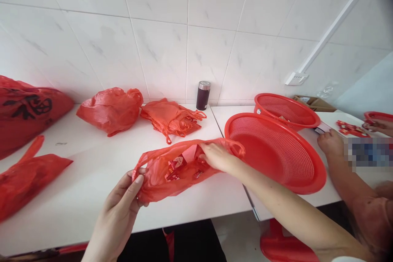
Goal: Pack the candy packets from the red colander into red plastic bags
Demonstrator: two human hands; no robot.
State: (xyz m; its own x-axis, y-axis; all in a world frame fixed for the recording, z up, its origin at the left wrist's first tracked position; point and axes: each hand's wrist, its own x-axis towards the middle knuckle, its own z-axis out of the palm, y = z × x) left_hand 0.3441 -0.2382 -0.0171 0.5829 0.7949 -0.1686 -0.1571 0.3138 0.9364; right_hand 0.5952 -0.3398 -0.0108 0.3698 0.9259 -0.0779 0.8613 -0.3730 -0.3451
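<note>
A thin red plastic bag [166,178] lies open on the white table [82,180] in front of me, with small red packets [176,166] showing through it. My left hand [123,200] pinches the bag's left edge between thumb and fingers. My right hand [216,156] reaches into the bag's mouth at its right end, fingers curled inside; what they hold is hidden by the plastic.
A large red mesh basket [276,153] sits right of the bag, a second one [287,110] behind it. Filled red bags [110,108], a pile of flat bags [172,118] and a dark flask [202,95] stand near the wall. Another person's hand [330,142] rests at the right.
</note>
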